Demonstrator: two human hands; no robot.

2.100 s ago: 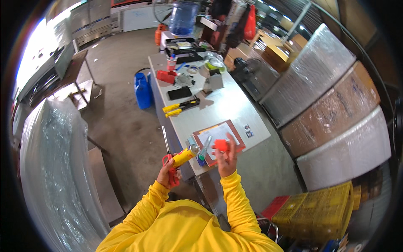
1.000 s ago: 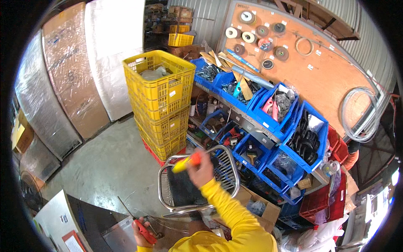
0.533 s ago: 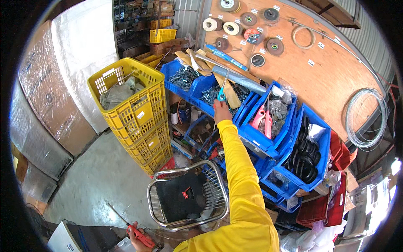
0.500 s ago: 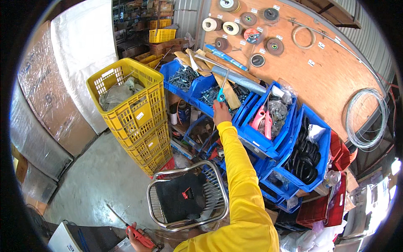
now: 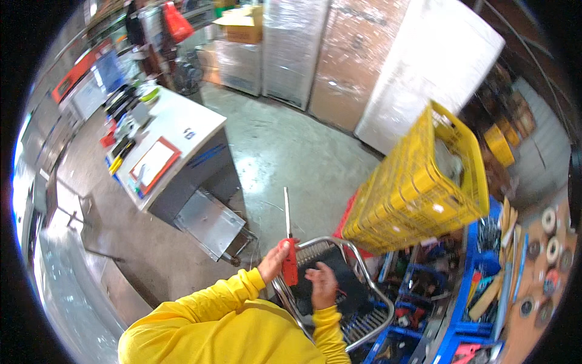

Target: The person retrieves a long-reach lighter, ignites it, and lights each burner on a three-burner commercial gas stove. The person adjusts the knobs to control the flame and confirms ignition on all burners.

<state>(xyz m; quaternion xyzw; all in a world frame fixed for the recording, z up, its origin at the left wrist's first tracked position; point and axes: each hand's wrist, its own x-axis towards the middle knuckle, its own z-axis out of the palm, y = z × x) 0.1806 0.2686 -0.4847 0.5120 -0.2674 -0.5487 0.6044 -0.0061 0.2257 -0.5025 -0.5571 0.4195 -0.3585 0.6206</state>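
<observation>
My left hand is closed round a red tool with a long thin metal shaft, which looks like a long-necked lighter. Its shaft points away from me, over the concrete floor. Just right of it, my right hand hovers with its fingers apart and somewhat bent; nothing shows in it. Both hands are above a chair with a bent chrome frame and a dark seat.
Stacked yellow crates stand beyond the chair on the right, beside blue parts bins. At left is a white-topped desk bearing a red-edged clipboard. Tall wrapped packages line the back.
The view has swung left toward the desk. My right hand has left the turquoise long-necked lighter at the blue bins and come back empty beside my left, which has risen with the red one.
</observation>
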